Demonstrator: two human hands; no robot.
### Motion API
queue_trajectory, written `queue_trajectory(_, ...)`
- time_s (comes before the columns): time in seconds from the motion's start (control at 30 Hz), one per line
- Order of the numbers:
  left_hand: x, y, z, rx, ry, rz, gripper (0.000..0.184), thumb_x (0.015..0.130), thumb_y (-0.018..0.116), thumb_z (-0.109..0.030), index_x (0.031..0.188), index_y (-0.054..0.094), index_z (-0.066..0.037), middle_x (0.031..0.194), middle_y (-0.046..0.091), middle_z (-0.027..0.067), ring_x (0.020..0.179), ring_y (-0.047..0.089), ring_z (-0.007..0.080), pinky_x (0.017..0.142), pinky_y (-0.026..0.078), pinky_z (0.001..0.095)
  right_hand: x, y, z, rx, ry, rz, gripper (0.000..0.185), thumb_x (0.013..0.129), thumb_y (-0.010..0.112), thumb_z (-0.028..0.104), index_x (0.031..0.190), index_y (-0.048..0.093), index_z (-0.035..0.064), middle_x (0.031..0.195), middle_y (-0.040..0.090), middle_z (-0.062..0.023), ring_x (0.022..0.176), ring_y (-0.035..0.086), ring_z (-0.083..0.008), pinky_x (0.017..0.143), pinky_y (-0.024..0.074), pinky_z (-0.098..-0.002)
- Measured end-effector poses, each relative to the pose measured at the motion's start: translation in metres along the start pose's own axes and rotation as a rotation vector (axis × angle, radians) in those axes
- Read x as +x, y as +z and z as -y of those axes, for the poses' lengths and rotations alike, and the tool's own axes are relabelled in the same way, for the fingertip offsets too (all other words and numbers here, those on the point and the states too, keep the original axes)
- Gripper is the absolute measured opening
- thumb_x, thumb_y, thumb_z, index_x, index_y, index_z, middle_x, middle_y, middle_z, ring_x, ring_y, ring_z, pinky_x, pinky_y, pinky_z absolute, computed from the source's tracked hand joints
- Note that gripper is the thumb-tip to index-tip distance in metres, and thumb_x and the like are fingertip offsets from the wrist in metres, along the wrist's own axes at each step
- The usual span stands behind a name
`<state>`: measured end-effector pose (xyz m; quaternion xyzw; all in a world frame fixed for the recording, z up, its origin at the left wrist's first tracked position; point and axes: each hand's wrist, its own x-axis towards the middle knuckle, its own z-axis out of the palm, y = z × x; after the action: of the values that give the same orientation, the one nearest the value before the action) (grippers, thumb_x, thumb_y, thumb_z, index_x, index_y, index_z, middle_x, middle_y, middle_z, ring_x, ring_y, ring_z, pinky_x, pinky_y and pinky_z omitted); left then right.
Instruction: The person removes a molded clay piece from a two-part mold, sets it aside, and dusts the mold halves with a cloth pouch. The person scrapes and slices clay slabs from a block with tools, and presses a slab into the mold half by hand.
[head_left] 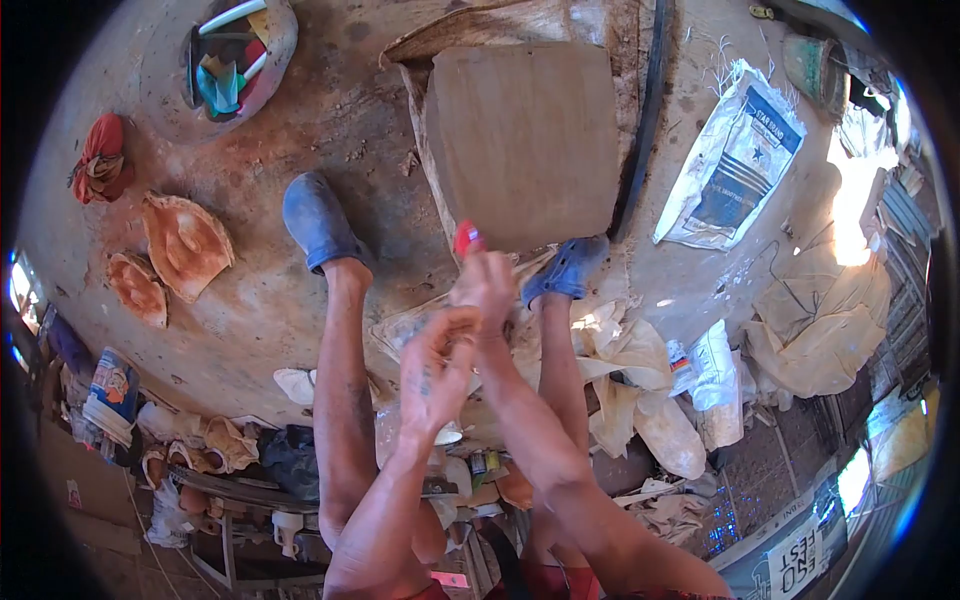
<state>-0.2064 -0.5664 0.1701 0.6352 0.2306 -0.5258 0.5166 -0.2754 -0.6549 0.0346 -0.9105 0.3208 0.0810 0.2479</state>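
Observation:
My right hand (485, 287) is closed around a small red object (467, 238) with a whitish mark; its exact kind is hard to make out. The hand is slightly blurred, near the lower edge of a flat, smooth brown clay slab (525, 140). My left hand (435, 370) is below and left of it, close to my right wrist. Its fingers are curled in, and whatever they may hold is hidden. Beneath the slab lies a worn sack cloth (408, 100). A long dark strip (645, 115) runs along its right side.
My feet in blue clogs (318, 218) stand near the slab. Upper left are a round basin (270, 85) with tools, a red cloth bundle (100, 160) and reddish moulded pieces (185, 245). A white printed sack (738, 160) lies right. Plastic sheets (820, 320) and clutter lie behind.

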Motion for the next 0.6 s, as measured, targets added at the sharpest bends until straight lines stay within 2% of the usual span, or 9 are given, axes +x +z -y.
queue_trajectory(0.1,0.007,-0.018,-0.011,-0.182,0.045,-0.083,0.031,0.1,0.052,0.003,0.129,0.064,0.003,0.122,0.072,0.0134,0.111,0.068,0.017,0.098,0.052,0.0309,-0.011,0.002,0.021,0.118,-0.113,-0.026,0.027,0.079,0.072,-0.001,0.105,0.073,0.0039,0.09,0.058,-0.0102,0.084,0.063,-0.0307,0.073,0.0527,-0.0441)
queue_trajectory(0.17,0.01,-0.025,-0.018,-0.256,-0.019,-0.196,0.031,0.102,0.052,-0.001,0.131,0.063,0.001,0.122,0.073,0.013,0.112,0.069,0.0174,0.095,0.053,0.0299,-0.001,-0.029,0.024,0.279,0.04,0.036,0.013,0.084,0.072,0.001,0.097,0.071,0.0035,0.089,0.06,-0.0098,0.085,0.064,-0.0312,0.074,0.0525,-0.0442)
queue_trajectory(0.2,0.011,-0.025,-0.016,-0.25,-0.01,-0.208,0.031,0.103,0.052,-0.003,0.132,0.063,0.0,0.123,0.073,0.0131,0.112,0.07,0.0178,0.092,0.053,0.0293,0.01,-0.033,0.006,0.112,-0.002,-0.142,0.005,0.087,0.072,0.003,0.089,0.068,0.0034,0.089,0.062,-0.011,0.082,0.064,-0.0317,0.073,0.0514,-0.0453)
queue_trajectory(0.23,0.011,-0.023,-0.012,-0.255,-0.009,-0.197,0.031,0.103,0.052,-0.003,0.132,0.063,0.0,0.123,0.073,0.0131,0.112,0.07,0.0178,0.092,0.053,0.0293,0.024,-0.048,-0.011,0.108,0.07,-0.216,0.003,0.088,0.07,0.003,0.088,0.068,0.0034,0.088,0.063,-0.0121,0.081,0.063,-0.0324,0.073,0.051,-0.0455)
queue_trajectory(0.33,0.008,-0.014,0.001,-0.305,-0.067,-0.13,0.03,0.103,0.055,-0.005,0.132,0.063,-0.001,0.122,0.073,0.0122,0.11,0.071,0.017,0.089,0.053,0.0288,0.066,-0.073,-0.071,0.01,0.424,-0.463,0.005,0.09,0.068,0.005,0.087,0.069,0.0014,0.081,0.066,-0.0152,0.077,0.064,-0.0345,0.072,0.0507,-0.0468)
queue_trajectory(0.4,0.007,-0.007,-0.005,-0.285,-0.072,-0.097,0.03,0.104,0.055,-0.005,0.132,0.063,0.0,0.121,0.074,0.0118,0.11,0.071,0.0168,0.088,0.054,0.0287,0.095,-0.068,-0.093,-0.033,0.538,-0.444,0.014,0.09,0.067,0.011,0.086,0.071,-0.0013,0.078,0.07,-0.0199,0.073,0.068,-0.0405,0.069,0.052,-0.0516)
queue_trajectory(0.5,0.007,-0.01,-0.015,-0.263,-0.1,-0.055,0.03,0.104,0.056,-0.006,0.132,0.063,0.0,0.121,0.074,0.0112,0.11,0.071,0.0168,0.087,0.055,0.0288,0.151,-0.055,-0.089,-0.171,0.571,-0.383,0.02,0.088,0.068,0.017,0.086,0.074,-0.0023,0.079,0.072,-0.0256,0.072,0.07,-0.046,0.068,0.0531,-0.0569)
queue_trajectory(0.57,0.006,-0.013,-0.023,-0.311,-0.106,-0.066,0.03,0.104,0.057,-0.006,0.131,0.064,0.0,0.121,0.074,0.0113,0.111,0.071,0.0171,0.089,0.055,0.0291,0.198,-0.058,-0.06,-0.081,0.524,-0.326,0.021,0.086,0.068,0.018,0.087,0.076,-0.0007,0.081,0.071,-0.0289,0.075,0.07,-0.0493,0.071,0.0542,-0.0595)
queue_trajectory(0.6,0.005,-0.014,-0.023,-0.315,-0.108,-0.069,0.03,0.104,0.057,-0.006,0.131,0.064,0.0,0.121,0.074,0.0113,0.111,0.071,0.0171,0.089,0.055,0.0291,0.22,-0.058,-0.044,-0.13,0.426,-0.346,0.02,0.086,0.068,0.018,0.087,0.077,0.0002,0.082,0.072,-0.0278,0.076,0.071,-0.0485,0.071,0.0551,-0.0585)
